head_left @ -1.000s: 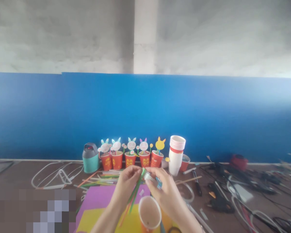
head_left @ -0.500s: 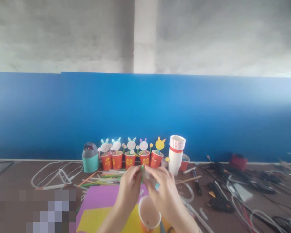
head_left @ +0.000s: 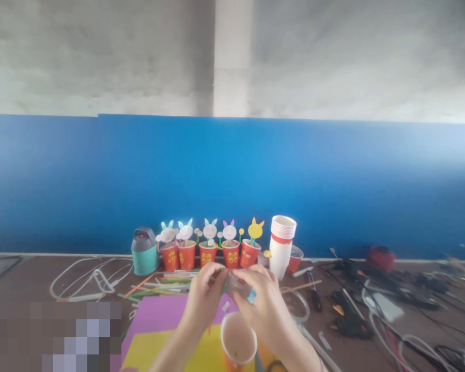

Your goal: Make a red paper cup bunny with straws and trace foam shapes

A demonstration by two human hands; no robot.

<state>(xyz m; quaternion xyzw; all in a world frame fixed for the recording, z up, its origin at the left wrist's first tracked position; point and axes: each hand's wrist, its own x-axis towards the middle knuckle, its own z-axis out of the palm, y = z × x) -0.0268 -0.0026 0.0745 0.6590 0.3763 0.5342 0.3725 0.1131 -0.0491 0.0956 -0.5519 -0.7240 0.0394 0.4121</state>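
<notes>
Above the coloured paper, my left hand (head_left: 206,289) and my right hand (head_left: 261,297) are close together with bent fingers. The left one pinches a thin green strip, mostly hidden by its fingertips. Between finger and thumb, my right hand holds a clear, roundish thing (head_left: 235,285) that looks like a roll of tape; a light blue bit (head_left: 251,295) shows beside it. Just below the hands stands an open paper cup (head_left: 238,330), upright. Beneath lie a purple sheet (head_left: 160,312) and a yellow sheet (head_left: 149,349).
Several red cups (head_left: 208,254) with paper animal heads line the back, beside a tall stack of white cups (head_left: 281,253) and a teal container (head_left: 145,261). Loose sticks (head_left: 166,285) lie left of centre. A black glue gun (head_left: 351,318), cables and a pen (head_left: 314,293) lie on the right.
Both hands stay nearly in place, with small finger shifts. The green strip's tip, upright between the fingertips before, is now lower and more covered by the left fingers.
</notes>
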